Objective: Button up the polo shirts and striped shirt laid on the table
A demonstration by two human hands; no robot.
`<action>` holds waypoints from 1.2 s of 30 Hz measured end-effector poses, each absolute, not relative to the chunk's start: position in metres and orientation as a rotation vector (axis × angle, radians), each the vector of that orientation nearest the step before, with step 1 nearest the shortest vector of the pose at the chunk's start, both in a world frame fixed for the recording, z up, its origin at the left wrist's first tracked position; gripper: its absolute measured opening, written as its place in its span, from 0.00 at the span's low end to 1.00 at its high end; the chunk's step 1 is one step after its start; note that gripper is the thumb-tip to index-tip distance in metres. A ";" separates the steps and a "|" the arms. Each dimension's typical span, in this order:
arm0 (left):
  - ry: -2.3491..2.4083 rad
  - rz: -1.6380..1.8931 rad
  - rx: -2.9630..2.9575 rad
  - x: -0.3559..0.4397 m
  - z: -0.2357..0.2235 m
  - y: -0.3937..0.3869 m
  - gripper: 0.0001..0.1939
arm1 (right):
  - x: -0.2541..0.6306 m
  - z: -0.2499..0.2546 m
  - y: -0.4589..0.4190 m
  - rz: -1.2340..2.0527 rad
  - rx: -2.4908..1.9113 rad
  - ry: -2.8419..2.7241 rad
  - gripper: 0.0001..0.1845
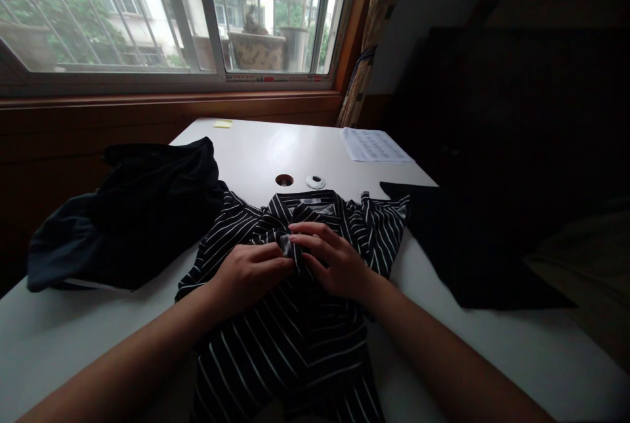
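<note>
A black shirt with white stripes lies spread on the white table, its collar toward the window and its lower end toward me. My left hand pinches the shirt's front edge just below the collar. Right beside it, my right hand rests on the same spot, its fingers bent onto the fabric at the front opening. A light grey patch of cloth shows between the two hands. Any button under the fingers is hidden. A label sits inside the back of the collar.
Dark folded clothing is heaped on the left of the table. Another dark cloth lies at the right. Printed papers, a yellow note, a round hole and its white cover are toward the window.
</note>
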State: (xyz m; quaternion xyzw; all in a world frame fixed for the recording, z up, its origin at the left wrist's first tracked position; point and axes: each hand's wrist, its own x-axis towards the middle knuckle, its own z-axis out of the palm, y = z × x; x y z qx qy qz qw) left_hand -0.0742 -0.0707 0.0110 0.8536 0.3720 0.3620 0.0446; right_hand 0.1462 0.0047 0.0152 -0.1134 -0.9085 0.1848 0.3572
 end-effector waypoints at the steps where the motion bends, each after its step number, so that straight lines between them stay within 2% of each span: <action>1: 1.162 1.070 2.700 -0.076 0.011 -0.071 0.07 | 0.146 0.014 0.006 0.487 -0.300 -2.380 0.22; 7: 1.189 1.047 2.874 -0.080 0.011 -0.073 0.07 | 0.144 0.009 0.010 0.542 -0.292 -2.374 0.13; 16: 1.248 1.178 2.861 -0.079 0.012 -0.076 0.09 | 0.147 0.007 0.014 0.567 -0.316 -2.173 0.12; 34: 1.353 1.294 2.749 -0.079 0.011 -0.075 0.01 | 0.149 0.009 0.014 0.521 -0.387 -2.096 0.10; 36: 1.393 1.360 2.709 -0.080 0.011 -0.075 0.03 | 0.149 0.009 0.015 0.525 -0.409 -2.077 0.09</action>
